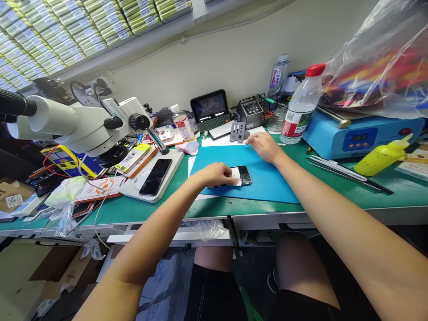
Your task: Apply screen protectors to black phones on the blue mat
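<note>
On the blue mat [269, 185] lies a phone [246, 174], its dark frame showing around a small white cloth [236, 173]. My left hand [216, 174] rests over the phone with fingers closed, pinching the cloth against it; the hand hides the phone's left part. My right hand [264, 146] is at the mat's far edge, fingers curled together. What its fingertips hold, if anything, I cannot make out. Just beyond them stands a slotted grey metal stand [237, 131].
At left, a microscope [83, 129] overhangs a white base holding another phone [155, 176]. A small screen [210, 109] stands at the back. Bottles [301, 107], a blue heating unit [364, 136], tweezers [347, 171] and a yellow squeeze bottle [381, 157] are at right.
</note>
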{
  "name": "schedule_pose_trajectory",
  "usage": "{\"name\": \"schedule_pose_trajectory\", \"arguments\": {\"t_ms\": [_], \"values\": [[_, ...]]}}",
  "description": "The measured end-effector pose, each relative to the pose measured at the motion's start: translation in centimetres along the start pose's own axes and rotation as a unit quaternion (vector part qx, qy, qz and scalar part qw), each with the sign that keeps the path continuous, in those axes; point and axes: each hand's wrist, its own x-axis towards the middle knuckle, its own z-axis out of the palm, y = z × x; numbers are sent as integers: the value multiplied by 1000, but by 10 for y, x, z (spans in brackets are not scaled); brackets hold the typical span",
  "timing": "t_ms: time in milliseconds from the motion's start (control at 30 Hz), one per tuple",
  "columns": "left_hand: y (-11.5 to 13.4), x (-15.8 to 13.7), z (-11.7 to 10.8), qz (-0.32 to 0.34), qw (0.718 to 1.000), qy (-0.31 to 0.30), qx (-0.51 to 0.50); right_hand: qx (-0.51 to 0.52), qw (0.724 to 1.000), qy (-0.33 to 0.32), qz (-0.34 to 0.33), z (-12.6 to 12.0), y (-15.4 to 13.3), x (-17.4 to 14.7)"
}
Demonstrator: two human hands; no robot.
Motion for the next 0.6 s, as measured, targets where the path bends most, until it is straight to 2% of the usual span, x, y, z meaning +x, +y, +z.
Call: {"name": "schedule_pose_trajectory", "arguments": {"t_ms": [400, 600], "values": [[29, 25, 3, -21, 1000, 4, 13, -10, 1000, 2, -11, 1, 2, 1], [15, 17, 0, -26, 1000, 3, 15, -6, 1000, 3, -10, 1, 2, -1]]}}
